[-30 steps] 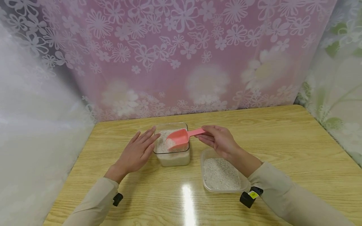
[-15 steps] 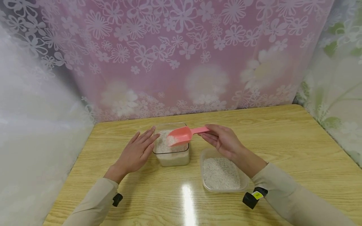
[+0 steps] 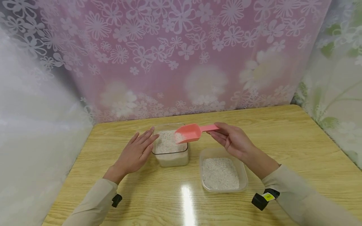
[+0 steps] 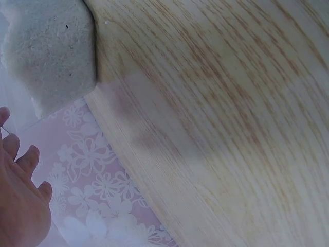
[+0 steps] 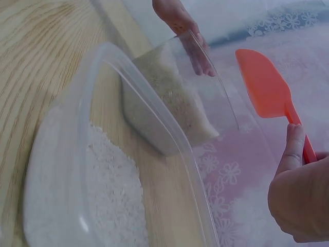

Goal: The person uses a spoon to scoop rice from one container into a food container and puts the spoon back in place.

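A pink scoop (image 3: 191, 133) with a little rice (image 3: 179, 137) at its lip is held level above the right side of a clear square container (image 3: 170, 153). My right hand (image 3: 234, 141) grips its handle; in the right wrist view the scoop (image 5: 263, 85) is seen from below, clear of the rim. Rice (image 3: 167, 141) fills much of that container. My left hand (image 3: 135, 155) lies with straight, spread fingers against the container's left rim. The left wrist view catches this hand (image 4: 23, 198) only in part.
Nearer and to the right stands a translucent plastic tub (image 3: 244, 171) with a layer of rice, partly below my right forearm. Both containers stand on a wood-grain table (image 3: 152, 197). A pink floral curtain (image 3: 169, 78) hangs behind the table's back edge.
My right hand has drawn the scoop to the right and slightly up, from over the container's middle toward its right rim. The left hand stays in place.
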The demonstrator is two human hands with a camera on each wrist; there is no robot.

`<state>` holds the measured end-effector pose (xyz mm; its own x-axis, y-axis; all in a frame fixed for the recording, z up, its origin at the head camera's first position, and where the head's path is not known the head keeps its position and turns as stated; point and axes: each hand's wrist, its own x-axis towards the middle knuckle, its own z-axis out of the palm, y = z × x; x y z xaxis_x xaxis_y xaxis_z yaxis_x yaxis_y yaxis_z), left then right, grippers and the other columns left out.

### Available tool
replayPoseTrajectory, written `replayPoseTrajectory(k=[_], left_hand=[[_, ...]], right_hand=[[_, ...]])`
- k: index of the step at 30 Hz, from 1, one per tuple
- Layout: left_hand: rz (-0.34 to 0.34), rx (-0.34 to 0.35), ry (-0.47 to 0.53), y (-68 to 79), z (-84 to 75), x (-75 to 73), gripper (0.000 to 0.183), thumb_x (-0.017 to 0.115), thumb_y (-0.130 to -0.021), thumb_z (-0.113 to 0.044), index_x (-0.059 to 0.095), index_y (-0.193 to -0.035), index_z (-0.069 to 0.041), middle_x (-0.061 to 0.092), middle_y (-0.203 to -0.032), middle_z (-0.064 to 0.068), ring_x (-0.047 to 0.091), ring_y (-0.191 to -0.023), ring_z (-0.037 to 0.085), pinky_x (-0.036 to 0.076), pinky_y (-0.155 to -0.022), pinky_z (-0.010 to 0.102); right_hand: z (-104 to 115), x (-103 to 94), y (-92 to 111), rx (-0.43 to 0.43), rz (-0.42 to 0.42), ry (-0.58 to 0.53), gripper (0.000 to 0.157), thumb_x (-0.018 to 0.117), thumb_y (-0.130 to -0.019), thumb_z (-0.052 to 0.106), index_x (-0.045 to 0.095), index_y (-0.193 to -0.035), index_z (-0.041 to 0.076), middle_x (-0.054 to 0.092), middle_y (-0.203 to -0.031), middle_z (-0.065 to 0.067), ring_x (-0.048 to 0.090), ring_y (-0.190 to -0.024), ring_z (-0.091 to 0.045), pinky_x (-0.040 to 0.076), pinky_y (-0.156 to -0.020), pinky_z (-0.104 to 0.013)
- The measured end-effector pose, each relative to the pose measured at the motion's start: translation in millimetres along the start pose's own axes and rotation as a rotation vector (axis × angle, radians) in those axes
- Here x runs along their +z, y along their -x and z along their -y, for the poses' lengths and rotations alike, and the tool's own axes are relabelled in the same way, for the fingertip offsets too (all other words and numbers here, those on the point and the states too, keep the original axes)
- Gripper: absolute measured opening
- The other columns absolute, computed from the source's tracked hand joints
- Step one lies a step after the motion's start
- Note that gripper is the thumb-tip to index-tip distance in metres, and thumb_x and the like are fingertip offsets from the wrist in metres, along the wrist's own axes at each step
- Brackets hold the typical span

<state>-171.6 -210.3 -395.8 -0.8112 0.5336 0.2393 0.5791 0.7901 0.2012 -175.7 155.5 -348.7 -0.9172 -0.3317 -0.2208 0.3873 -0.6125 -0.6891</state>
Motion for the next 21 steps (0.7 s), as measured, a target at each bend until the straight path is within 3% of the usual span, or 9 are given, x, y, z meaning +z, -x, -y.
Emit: replayPoseTrajectory(k=[10, 21], left_hand=[[-0.012, 0.005, -0.001, 1.7, 1.8, 1.1, 0.045, 0.039, -0.105, -0.025, 0.035, -0.15, -0.022, 0.021, -0.157, 0.003, 0.02, -0.142, 0.018, 0.009, -0.115, 0.048], [-0.008, 0.006, 0.006, 0.2, 1.4, 1.3, 0.045, 0.035, -0.106, -0.028, 0.035, -0.15, -0.022, 0.02, -0.157, 0.003, 0.019, -0.142, 0.018, 0.008, -0.115, 0.047]], right_hand=[[16, -31.3, 19, -0.002, 0.044, -0.038, 0.02, 0.053, -0.099, 0.01, 0.071, -0.099, 0.002, 0.07, -0.098, -0.015, 0.07, -0.086, -0.018, 0.053, -0.081, -0.025], [33, -84.9, 50, -0.033, 0.116, -0.09, 0.028, 0.044, -0.103, 0.009, 0.07, -0.104, -0.002, 0.069, -0.103, -0.018, 0.069, -0.091, -0.021, 0.053, -0.084, -0.027]])
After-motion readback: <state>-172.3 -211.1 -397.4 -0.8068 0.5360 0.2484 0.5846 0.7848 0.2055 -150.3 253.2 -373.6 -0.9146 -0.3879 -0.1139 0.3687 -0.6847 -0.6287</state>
